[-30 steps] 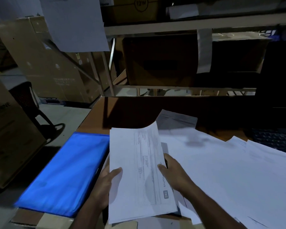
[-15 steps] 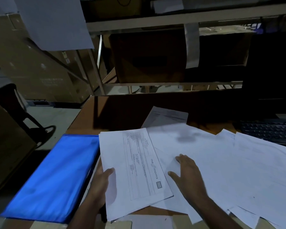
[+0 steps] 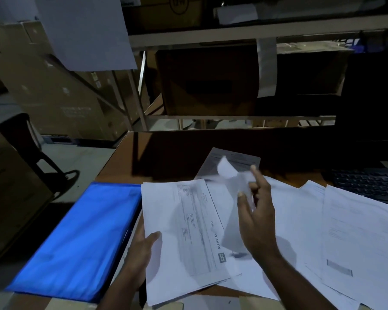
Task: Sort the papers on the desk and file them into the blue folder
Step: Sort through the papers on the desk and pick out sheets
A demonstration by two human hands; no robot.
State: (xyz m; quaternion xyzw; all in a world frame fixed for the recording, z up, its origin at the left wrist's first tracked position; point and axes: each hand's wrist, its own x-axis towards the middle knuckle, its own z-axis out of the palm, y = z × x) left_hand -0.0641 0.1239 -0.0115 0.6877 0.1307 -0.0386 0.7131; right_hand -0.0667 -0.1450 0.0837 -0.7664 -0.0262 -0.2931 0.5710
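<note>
1. Lifted off the spread papers where it lay flat half a second ago, the right hand [image 3: 257,211] now hovers above them, pinching a blurred, curling sheet [image 3: 230,173] between thumb and fingers, with the index finger raised.
2. Left hand [image 3: 143,253] grips the near left edge of a thin stack of printed pages [image 3: 184,233], thumb on top and fingers hidden underneath; as before, the stack is held slightly tilted.
3. Under the right hand, loose papers [image 3: 300,220] lie overlapping across the right part of the brown bench [image 3: 166,157], reaching its near edge.
4. Just left of the held stack, the blue folder [image 3: 76,238] lies flat and closed at the left edge of the bench.
5. Far right, a dark keyboard [image 3: 367,182] sits beyond the papers.
6. Behind the bench stand metal shelves with cardboard boxes [image 3: 206,79]; a white sheet [image 3: 85,30] hangs at upper left.
</note>
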